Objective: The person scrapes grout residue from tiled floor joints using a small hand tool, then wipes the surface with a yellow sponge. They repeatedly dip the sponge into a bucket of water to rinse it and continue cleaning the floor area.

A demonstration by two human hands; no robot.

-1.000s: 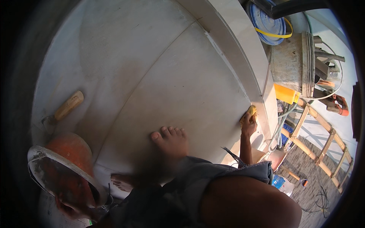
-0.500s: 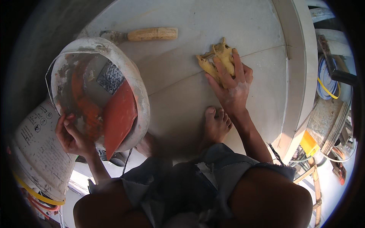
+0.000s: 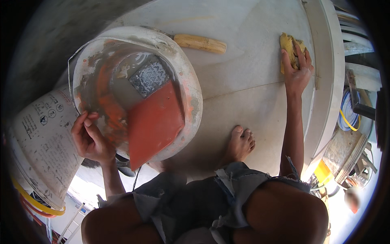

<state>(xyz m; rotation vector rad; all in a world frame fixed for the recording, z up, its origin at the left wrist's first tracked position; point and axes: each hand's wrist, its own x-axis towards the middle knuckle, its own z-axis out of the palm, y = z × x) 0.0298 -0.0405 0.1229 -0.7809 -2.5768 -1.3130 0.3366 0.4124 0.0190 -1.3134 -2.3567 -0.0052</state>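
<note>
My right hand (image 3: 300, 77) grips a worn yellow sponge (image 3: 287, 45), pressed to the pale tiles at the far right. At the left, the curled fingers of my left hand (image 3: 93, 140) close on the thin wire handle (image 3: 70, 77) of a bucket, beside its rim. The round, mortar-smeared bucket (image 3: 194, 97) is tilted toward me. Cloudy water, a flat red plate (image 3: 156, 122) and a grey textured square block (image 3: 149, 78) show inside it. The red plate's lower corner juts over the near rim.
Beyond the bucket lies a tool with a wooden handle (image 3: 201, 43), its blade mostly hidden. A white printed bucket (image 3: 42, 146) stands at the left. A raised ledge (image 3: 331, 77) borders the tiles on the right, with pipes and a blue-rimmed lid (image 3: 347, 110) past it. My bare foot (image 3: 239, 144) is near the middle.
My right hand has slid the sponge right and slightly away from me, near the ledge. The view has shifted, so the bucket appears farther right; my left hand stays at its handle.
</note>
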